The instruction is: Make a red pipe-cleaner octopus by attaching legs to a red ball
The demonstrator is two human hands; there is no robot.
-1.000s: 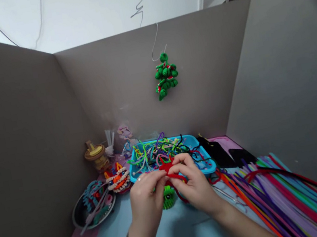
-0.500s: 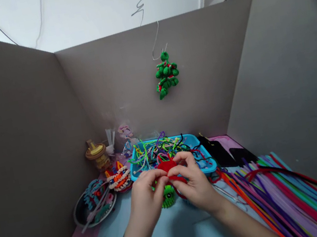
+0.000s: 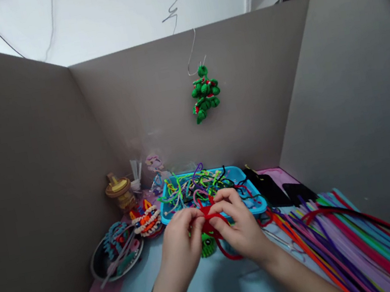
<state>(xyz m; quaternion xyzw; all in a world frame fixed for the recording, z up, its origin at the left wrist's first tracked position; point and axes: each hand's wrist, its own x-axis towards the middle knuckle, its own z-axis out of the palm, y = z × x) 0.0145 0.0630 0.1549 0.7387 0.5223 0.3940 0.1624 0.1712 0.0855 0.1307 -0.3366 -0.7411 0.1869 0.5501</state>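
Both hands meet over the table, pinching a red pipe-cleaner piece point(image 3: 206, 210) between thumbs and forefingers. My left hand point(image 3: 182, 234) is closed on its left side. My right hand point(image 3: 236, 221) is closed on its right side, and a red strand loops down below those fingers. Part of the piece is hidden by the fingertips. Just beneath, a green fuzzy ball-like figure point(image 3: 208, 245) with a dark eye rests on the table, partly covered by my hands.
Behind the hands stands a blue tray point(image 3: 261, 203) of pipe-cleaner scraps. Long coloured pipe cleaners point(image 3: 361, 232) lie at right, near metal scissors point(image 3: 281, 239). A bowl point(image 3: 96, 269) holds tools at left, beside an orange-and-white piece point(image 3: 146, 220). A green ornament point(image 3: 205, 94) hangs from the grey partition point(image 3: 134, 101).
The red piece has turned in my fingers and looks narrower. Its red strand now hangs in a wider loop below my right hand. Both hands stay in nearly the same place.
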